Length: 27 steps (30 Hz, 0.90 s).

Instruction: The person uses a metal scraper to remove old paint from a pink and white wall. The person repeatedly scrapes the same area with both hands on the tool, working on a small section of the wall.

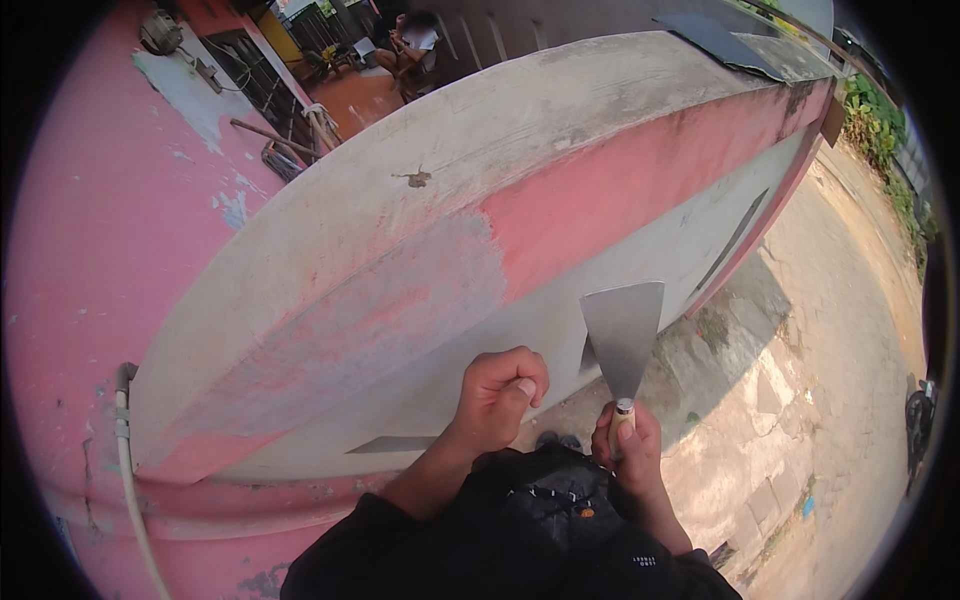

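A broad putty knife [624, 330] with a steel blade and a pale wooden handle is upright in my right hand [637, 454], its blade pointing away from me. My left hand [499, 397] is curled into a loose fist in front of my body, and nothing shows in it. Before me runs a low masonry wall whose pink band [592, 202] has a dull, scraped-looking patch [405, 292] on its left part. Above the band lies the wall's weathered grey-white top [480, 127]; a whitish face [540, 315] is below it.
A pink house wall [97, 225] with flaking paint meets the low wall at left, beside a pipe [125, 450]. A dark sheet [720, 46] rests on the wall's far end. Paving [757, 450] stretches to the right. A person [412, 46] sits beyond the wall.
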Motion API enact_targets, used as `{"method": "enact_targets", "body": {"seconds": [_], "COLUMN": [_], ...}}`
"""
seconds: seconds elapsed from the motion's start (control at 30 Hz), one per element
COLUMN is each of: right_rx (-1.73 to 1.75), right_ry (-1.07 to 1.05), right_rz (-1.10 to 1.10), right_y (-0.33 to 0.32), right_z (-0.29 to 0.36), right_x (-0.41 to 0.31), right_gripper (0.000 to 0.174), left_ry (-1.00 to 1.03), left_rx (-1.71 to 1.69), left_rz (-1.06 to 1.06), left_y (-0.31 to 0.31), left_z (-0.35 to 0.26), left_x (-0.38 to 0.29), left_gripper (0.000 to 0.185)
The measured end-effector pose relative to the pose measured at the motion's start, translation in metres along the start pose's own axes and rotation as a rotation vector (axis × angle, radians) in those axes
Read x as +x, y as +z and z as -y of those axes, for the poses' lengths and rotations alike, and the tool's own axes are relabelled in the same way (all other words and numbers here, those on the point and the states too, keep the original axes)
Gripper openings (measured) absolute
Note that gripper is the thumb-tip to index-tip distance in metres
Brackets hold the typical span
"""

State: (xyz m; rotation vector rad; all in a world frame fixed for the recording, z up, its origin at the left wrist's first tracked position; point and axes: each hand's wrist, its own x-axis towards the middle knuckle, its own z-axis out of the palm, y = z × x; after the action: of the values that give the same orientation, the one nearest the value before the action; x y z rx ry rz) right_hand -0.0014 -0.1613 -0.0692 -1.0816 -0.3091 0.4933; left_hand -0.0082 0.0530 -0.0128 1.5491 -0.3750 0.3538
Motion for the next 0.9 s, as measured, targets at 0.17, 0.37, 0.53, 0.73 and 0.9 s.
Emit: {"method": "enact_targets", "body": {"seconds": [0.17,0.37,0.53,0.73,0.9], "right_rx": [-0.050,-0.116,-0.198,-0.133,-0.163], "right_ry": [0.033,0.017,-0.029,-0.008,-0.009], "right_rz": [0.119,0.223,0.271,0.308,0.298], "right_y": [-0.007,-0.009,0.002,0.007,0.012], "right_z": [0.010,0.014,0.009,0.007,0.006], "right_x": [-0.001,0.002,0.009,0.011,0.018], "right_gripper": [0.040,0.037,0.037,0.027,0.037], "left_ry": [-0.243,-0.157,-0.161,-0.327,-0.371], "left_rx": [-0.123,-0.189,-0.001,-0.045,-0.025], "left_rz": [-0.154,-0.128,-0.157,-0.130,-0.196], "left_y": [0.016,0.031,0.047,0.044,0.045], "left_z": [-0.002,-0.003,-0.004,-0.008,-0.006], "left_x": [-0.002,-0.006,-0.007,-0.001,0.005], "left_gripper": [0.050,0.058,0.075,0.062,0.061]}}
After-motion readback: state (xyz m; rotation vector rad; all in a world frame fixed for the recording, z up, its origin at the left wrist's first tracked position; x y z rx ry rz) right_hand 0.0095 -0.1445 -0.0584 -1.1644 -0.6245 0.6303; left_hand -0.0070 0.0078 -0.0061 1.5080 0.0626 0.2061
